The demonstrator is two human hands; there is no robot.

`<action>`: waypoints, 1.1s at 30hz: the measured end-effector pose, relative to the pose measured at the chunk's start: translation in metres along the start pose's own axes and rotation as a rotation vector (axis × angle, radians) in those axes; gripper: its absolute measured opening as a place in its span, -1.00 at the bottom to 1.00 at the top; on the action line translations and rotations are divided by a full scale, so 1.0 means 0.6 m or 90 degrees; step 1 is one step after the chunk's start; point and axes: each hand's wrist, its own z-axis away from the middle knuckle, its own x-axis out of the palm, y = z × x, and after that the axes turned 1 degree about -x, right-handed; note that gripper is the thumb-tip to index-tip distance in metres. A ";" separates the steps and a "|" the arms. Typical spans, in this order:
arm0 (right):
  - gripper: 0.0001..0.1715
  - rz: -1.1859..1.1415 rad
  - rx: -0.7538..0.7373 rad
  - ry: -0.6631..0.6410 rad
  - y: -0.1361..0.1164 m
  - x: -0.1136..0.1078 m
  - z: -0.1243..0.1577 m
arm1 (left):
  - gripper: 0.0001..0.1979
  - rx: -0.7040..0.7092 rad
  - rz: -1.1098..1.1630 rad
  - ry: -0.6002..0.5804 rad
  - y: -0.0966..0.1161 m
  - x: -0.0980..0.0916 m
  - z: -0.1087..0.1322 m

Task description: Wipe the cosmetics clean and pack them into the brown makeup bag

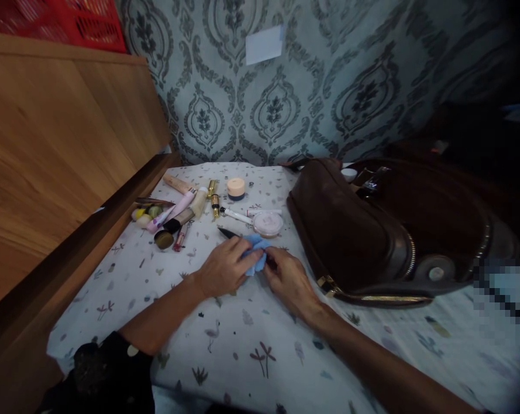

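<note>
"What do you get from the head camera?"

"From way over here, I see the left hand [226,266] up against a blue cloth [256,253]. Its fingers are clamped on the cloth."

"And the right hand [289,280]?"

"It is at the cloth's near right edge. Its fingers curl in close, but I can't tell if they pinch the cloth or something inside it."

"Where is the thing you are working on?"

"The cloth is between both hands, just above the table [225,351]. A dark stick [229,232] pokes out past the left fingers, tip pointing away. A white pen [238,215] and a round tub [267,223] lie just beyond. The big brown bag [335,230] sits to the right."

"So which step is this?"

"I think it is wiping the stick. The rest of it is hidden."

"What does the next move call for?"

"A soft, steady grip, I'd say, with the tip kept off the tub."
</note>
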 end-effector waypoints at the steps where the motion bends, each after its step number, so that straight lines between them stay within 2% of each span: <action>1: -0.80 -0.014 0.003 0.003 -0.001 -0.002 0.000 | -0.60 0.004 -0.020 -0.016 -0.001 0.001 -0.001; 4: -0.67 -0.063 0.028 0.008 -0.004 -0.011 -0.001 | -0.60 -0.065 -0.053 -0.042 -0.024 0.000 0.003; 7: -0.56 -0.105 0.044 0.014 -0.005 -0.018 -0.003 | -0.61 -0.164 -0.061 -0.031 -0.054 -0.007 0.014; 11: -0.52 -0.155 0.036 0.023 0.000 -0.020 -0.005 | -0.59 -0.238 0.037 0.001 -0.077 -0.013 0.028; 17: -0.52 -0.192 0.029 0.025 0.007 -0.018 -0.005 | -0.67 -0.286 0.302 -0.013 -0.088 -0.018 0.031; 21: -0.55 -0.238 0.038 0.014 0.010 -0.022 -0.008 | -0.77 -0.384 0.445 0.015 -0.093 -0.018 0.030; 26: -0.56 -0.343 0.073 0.011 0.016 -0.017 -0.014 | -0.75 -0.486 0.562 0.029 -0.092 -0.016 0.027; 30: -0.55 -0.380 0.106 0.021 0.023 -0.010 -0.016 | -0.72 -0.518 0.616 0.030 -0.089 -0.021 0.024; 33: -0.63 -0.382 0.062 0.055 0.021 -0.010 -0.012 | -0.71 -0.550 0.661 0.045 -0.094 -0.021 0.027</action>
